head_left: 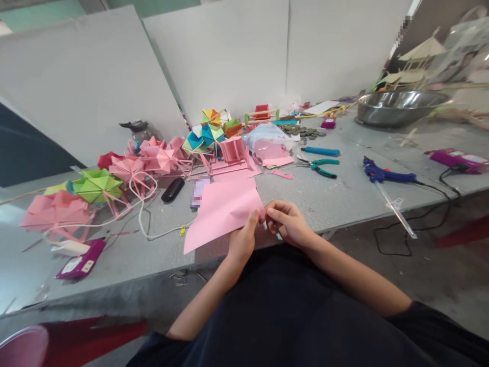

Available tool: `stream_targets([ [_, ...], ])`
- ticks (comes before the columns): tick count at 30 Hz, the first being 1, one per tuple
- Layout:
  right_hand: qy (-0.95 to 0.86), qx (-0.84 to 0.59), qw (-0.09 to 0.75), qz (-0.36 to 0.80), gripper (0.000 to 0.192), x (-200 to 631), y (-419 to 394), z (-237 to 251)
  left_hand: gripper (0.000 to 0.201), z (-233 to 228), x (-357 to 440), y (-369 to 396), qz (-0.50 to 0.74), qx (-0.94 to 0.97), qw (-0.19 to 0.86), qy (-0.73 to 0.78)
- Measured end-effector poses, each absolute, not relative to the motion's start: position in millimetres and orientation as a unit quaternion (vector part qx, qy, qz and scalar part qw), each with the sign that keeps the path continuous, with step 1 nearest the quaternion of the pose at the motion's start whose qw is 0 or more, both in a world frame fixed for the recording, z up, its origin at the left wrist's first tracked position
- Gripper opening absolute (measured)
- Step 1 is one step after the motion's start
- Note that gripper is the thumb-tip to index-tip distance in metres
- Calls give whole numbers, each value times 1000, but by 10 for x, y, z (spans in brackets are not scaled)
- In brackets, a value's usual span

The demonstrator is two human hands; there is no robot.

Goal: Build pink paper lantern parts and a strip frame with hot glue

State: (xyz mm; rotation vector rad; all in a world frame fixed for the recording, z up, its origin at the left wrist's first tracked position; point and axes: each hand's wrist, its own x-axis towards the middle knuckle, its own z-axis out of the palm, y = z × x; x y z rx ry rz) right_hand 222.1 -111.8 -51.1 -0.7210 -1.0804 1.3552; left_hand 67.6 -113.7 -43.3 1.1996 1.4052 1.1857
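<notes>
A pink sheet of paper (221, 211) is held over the front edge of the grey table (336, 199). My left hand (244, 237) grips its near right corner from below, thumb on top. My right hand (288, 221) pinches the same corner with its fingertips, touching the left hand. The sheet slopes down to the left and its far part rests on the table.
Folded paper umbrellas in pink (141, 163) and green (95, 186) crowd the left. A white cable (143, 214), a black case (172, 189), teal pliers (319, 167), a blue glue gun (384, 177) and a steel bowl (397, 107) lie around. White boards stand behind.
</notes>
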Motion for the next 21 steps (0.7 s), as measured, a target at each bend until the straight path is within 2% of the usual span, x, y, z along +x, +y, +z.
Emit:
stream_targets([
  [6, -471, -316, 591, 574, 47, 2209, -1125, -515, 24, -271, 712, -1198, 469, 480, 464, 578],
  [10, -479, -321, 584, 572, 48, 2205, -1136, -507, 22, -279, 711, -1213, 466, 476, 472, 577],
  [16, -478, -322, 586, 570, 50, 2205, -1149, -494, 34, -543, 679, -1115, 529, 425, 479, 557],
  [21, -479, -320, 581, 575, 52, 2211, -1138, -503, 37, -622, 668, -1067, 519, 413, 494, 562],
])
